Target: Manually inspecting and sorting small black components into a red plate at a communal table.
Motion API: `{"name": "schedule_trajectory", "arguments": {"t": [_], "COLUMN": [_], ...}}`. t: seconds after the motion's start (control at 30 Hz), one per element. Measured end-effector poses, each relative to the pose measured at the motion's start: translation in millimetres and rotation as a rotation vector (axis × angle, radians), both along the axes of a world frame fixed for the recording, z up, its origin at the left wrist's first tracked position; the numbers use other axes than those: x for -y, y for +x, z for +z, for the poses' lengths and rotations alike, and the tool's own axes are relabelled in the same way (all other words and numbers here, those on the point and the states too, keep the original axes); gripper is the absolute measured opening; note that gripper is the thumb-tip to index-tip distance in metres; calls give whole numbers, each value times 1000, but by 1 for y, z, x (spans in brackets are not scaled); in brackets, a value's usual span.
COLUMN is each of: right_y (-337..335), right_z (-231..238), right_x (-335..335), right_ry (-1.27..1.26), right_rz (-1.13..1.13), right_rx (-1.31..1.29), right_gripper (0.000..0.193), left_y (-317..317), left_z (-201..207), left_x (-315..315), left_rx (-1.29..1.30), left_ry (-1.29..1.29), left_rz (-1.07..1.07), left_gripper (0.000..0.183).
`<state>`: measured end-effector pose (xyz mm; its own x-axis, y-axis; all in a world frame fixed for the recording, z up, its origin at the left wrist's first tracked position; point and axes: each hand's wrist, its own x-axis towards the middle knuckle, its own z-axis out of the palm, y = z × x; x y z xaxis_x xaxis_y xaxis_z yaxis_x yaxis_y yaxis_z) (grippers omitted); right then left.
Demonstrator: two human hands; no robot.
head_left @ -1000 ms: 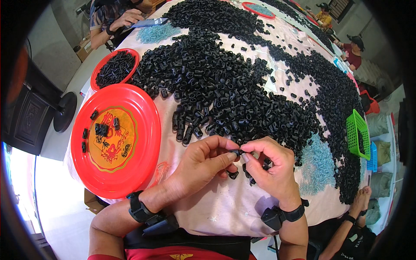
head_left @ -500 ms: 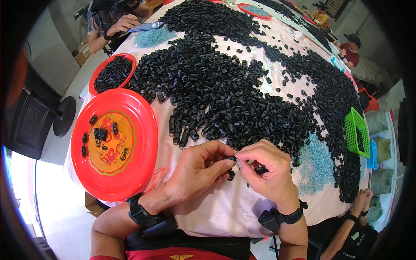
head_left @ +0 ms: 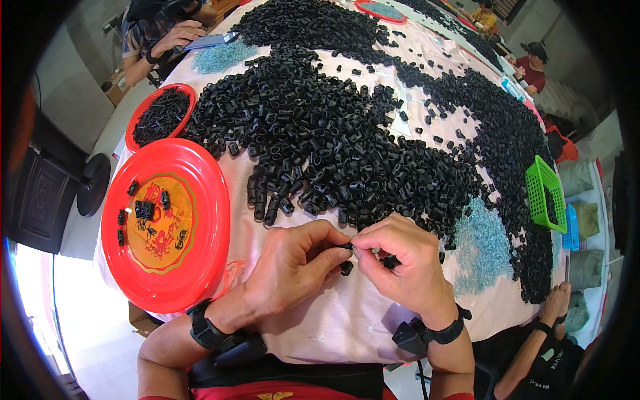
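My left hand is closed in a pinch on a small black plastic part, just in front of the big pile. Close against it, the thumb and forefinger of my right hand meet at the part's right end; whether they also hold a tiny piece is hidden. Below my left fingertips a black cylindrical piece shows, partly covered. Beyond both hands spreads a large heap of black plastic pieces, short and hollow. A patch of small clear bluish pieces lies right of my right hand.
A red plate with several black pieces lies at left, a smaller red plate of thin black parts behind it. Green and blue baskets stand at the right edge. Co-workers' hands are around the pink-covered table.
The whole view has shifted slightly, so the table and plates appear a little further left. My hands keep the same pinch on the black part, with only slight finger movement.
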<state>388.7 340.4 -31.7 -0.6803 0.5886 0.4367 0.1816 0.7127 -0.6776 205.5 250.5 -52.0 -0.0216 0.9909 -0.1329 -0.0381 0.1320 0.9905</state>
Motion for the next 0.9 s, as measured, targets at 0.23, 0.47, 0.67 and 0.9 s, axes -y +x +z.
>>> {"name": "schedule_trajectory", "arguments": {"t": [0.23,0.47,0.67,0.9], "right_y": [3,-1,-8,-9], "right_z": [2,-2,1,0], "right_x": [-1,0,2,4], "right_ry": [73,-2,147,172], "right_rz": [6,-24,0,-14], "right_rx": [17,-42,-33,3], "right_gripper": [17,22,35,48], "left_y": [4,6,-2,-7], "left_z": [-3,-1,-4,-1], "left_x": [2,-5,-7,-8], "left_rx": [-189,190,374,380], "left_ry": [109,-93,-142,-210], "left_rz": [23,70,40,-40], "left_gripper": [13,15,23,28]}}
